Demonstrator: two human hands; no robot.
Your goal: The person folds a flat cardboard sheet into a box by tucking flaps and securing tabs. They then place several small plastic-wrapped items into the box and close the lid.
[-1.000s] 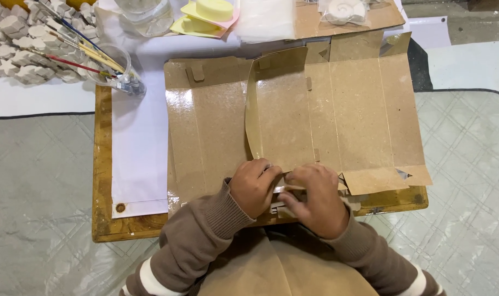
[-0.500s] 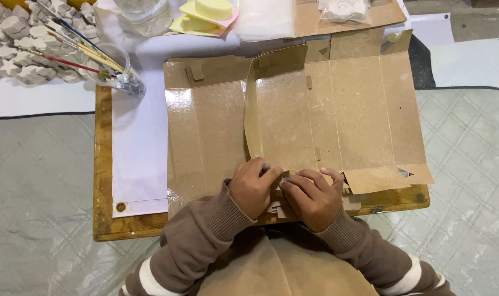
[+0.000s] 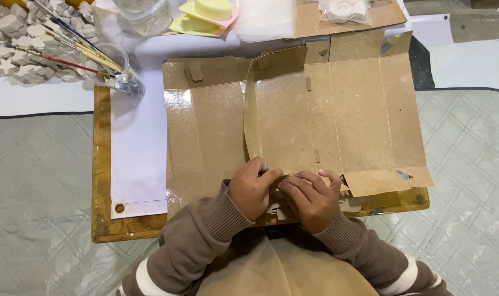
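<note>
Right hand (image 3: 311, 198) shifted leftward, flattened brown cardboard box (image 3: 293, 120), creased, glossy left panel

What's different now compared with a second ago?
Very little. The right hand has drawn in slightly toward the left hand, and both still press at the near edge of the flattened cardboard box. The raised flap, the brushes in their glass and the wooden board lie as before.
</note>
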